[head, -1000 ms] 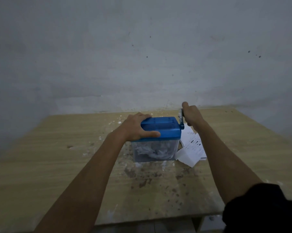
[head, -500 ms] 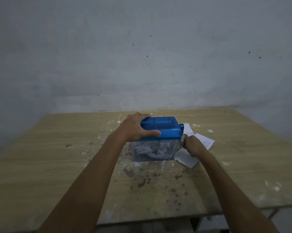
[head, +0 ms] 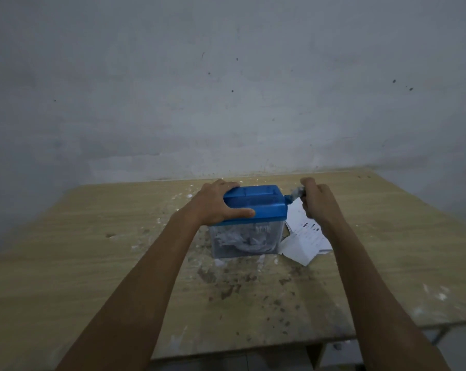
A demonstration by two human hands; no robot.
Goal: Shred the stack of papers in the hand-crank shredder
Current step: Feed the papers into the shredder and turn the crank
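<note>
A small hand-crank shredder with a blue lid (head: pixel 258 203) and a clear bin (head: pixel 246 241) full of white shreds stands in the middle of the wooden table (head: pixel 92 250). My left hand (head: pixel 217 203) grips the lid's left end, thumb along its front edge. My right hand (head: pixel 317 203) is curled round the crank handle (head: pixel 296 195) on the shredder's right side, raised to about lid height. White printed papers (head: pixel 305 243) lie flat on the table to the right of the bin, partly under my right forearm.
Paper scraps and dark stains are scattered over the table around and in front of the shredder. A grey wall (head: pixel 226 89) stands directly behind the table. The table's front edge (head: pixel 253 352) is close to me, and a metal leg (head: pixel 440 334) shows at the right.
My right hand has swung with the crank from the top down beside the bin and back up to lid height. My left hand stays on the lid.
</note>
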